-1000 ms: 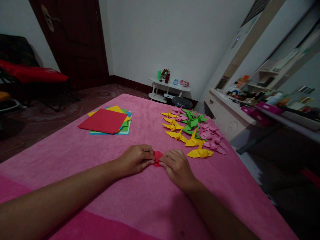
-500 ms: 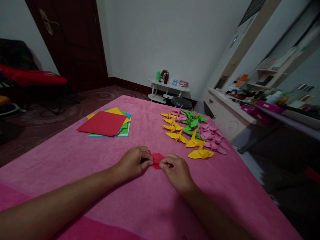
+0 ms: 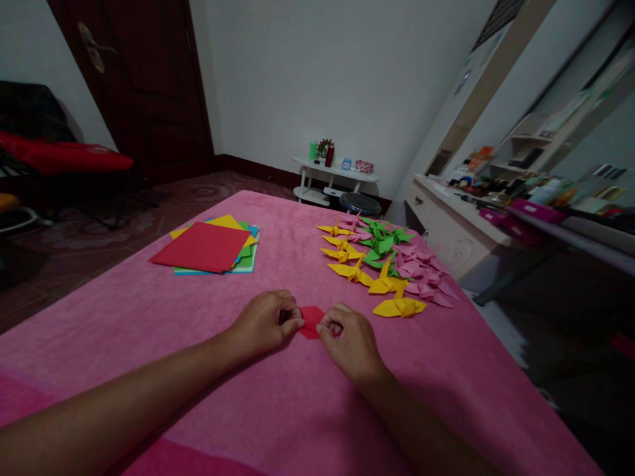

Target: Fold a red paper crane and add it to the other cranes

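A small piece of folded red origami paper [image 3: 312, 321] lies low over the pink cloth, pinched from both sides. My left hand [image 3: 270, 320] is closed on its left edge, thumb and fingertips pressed together. On the right edge, my right hand [image 3: 351, 337] grips the paper in the same way. The fingers cover the paper's outer corners. Beyond the right hand stand folded paper cranes: yellow ones [image 3: 399, 306] nearest, green ones [image 3: 381, 242] behind, and pink ones [image 3: 419, 264] at the far right.
A stack of coloured paper with a red sheet [image 3: 202, 246] on top lies at the left of the cloth-covered table [image 3: 278, 410]. Past the table's far edge are a round stool [image 3: 360, 203] and a white side table [image 3: 337, 170]. A cluttered dresser [image 3: 459, 215] stands to the right.
Both hands keep their places at the red paper's sides. The paper's middle, darkly creased before, now looks flatter. The view has shifted very slightly.
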The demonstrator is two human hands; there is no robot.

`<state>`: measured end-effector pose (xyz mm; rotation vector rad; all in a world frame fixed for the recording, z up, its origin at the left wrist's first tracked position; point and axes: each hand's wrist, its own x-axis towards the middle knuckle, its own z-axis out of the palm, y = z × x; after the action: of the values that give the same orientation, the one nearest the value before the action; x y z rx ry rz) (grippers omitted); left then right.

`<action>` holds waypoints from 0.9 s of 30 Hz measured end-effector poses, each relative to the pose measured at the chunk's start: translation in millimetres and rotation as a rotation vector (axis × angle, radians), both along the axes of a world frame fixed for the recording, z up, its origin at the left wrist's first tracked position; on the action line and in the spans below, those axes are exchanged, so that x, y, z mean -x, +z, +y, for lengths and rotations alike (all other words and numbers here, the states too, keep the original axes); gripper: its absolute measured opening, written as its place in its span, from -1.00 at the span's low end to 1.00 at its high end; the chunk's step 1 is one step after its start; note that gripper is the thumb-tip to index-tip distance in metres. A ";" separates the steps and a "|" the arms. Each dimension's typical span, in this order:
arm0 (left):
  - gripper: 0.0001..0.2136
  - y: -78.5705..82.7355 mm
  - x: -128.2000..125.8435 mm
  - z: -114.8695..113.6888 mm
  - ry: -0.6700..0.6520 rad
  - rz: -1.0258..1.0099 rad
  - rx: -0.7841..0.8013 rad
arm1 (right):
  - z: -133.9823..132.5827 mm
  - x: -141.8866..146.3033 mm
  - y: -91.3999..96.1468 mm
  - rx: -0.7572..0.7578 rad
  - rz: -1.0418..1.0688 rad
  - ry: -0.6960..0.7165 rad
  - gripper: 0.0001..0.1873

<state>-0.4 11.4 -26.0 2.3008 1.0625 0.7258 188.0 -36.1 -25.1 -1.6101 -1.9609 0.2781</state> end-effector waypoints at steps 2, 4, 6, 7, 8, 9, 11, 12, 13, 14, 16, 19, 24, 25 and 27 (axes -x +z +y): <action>-0.89 0.2 -0.7 -0.2 0.013 0.006 0.004 | 0.2 1.2 0.6 0.008 -0.019 -0.012 -0.84; -0.90 0.1 -1.5 -0.2 0.028 0.013 0.011 | 0.4 2.1 1.1 0.012 -0.034 -0.015 -0.85; -0.90 -0.1 -2.1 0.1 0.038 0.020 0.016 | 0.8 2.7 1.1 0.011 -0.044 -0.019 -0.85; -0.90 0.0 -2.3 0.3 0.042 0.022 0.020 | 1.0 2.9 0.9 0.010 -0.045 -0.022 -0.85; -0.90 0.1 -2.4 0.7 0.042 0.026 0.026 | 1.2 2.9 0.7 0.010 -0.042 -0.024 -0.85; -0.90 0.4 -2.4 1.1 0.040 0.028 0.037 | 1.3 2.8 0.3 0.015 -0.036 -0.025 -0.85; -0.89 1.3 -2.2 2.1 0.030 0.027 0.067 | 1.4 2.3 -0.4 0.026 -0.011 -0.023 -0.85; -0.89 1.8 -1.9 2.5 0.021 0.024 0.082 | 1.4 2.0 -0.8 0.030 0.004 -0.020 -0.85; -0.88 2.2 -1.6 2.9 0.011 0.019 0.094 | 1.4 1.6 -1.1 0.034 0.019 -0.015 -0.85; -0.88 2.4 -1.1 3.3 0.001 0.013 0.103 | 1.5 1.1 -1.4 0.037 0.031 -0.008 -0.84; -0.87 2.4 -0.1 3.8 -0.014 -0.005 0.106 | 1.5 0.4 -1.6 0.041 0.046 0.004 -0.83; -0.87 1.3 1.2 4.2 -0.029 -0.029 0.098 | 1.3 -0.1 -1.5 0.040 0.056 0.016 -0.83; -0.87 0.0 1.2 5.2 -0.035 -0.028 0.090 | 0.6 1.1 -1.4 0.024 0.037 0.010 -0.83; -0.87 0.0 1.0 5.3 -0.028 -0.025 0.089 | 0.6 1.5 -1.4 0.023 0.029 0.004 -0.83; -0.87 0.2 0.5 5.1 -0.009 -0.015 0.092 | 0.9 2.3 -1.1 0.023 0.014 -0.004 -0.83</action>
<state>-0.9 16.5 -25.8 2.2174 1.0564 0.6756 185.7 -35.2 -26.2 -1.6223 -1.9507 0.3109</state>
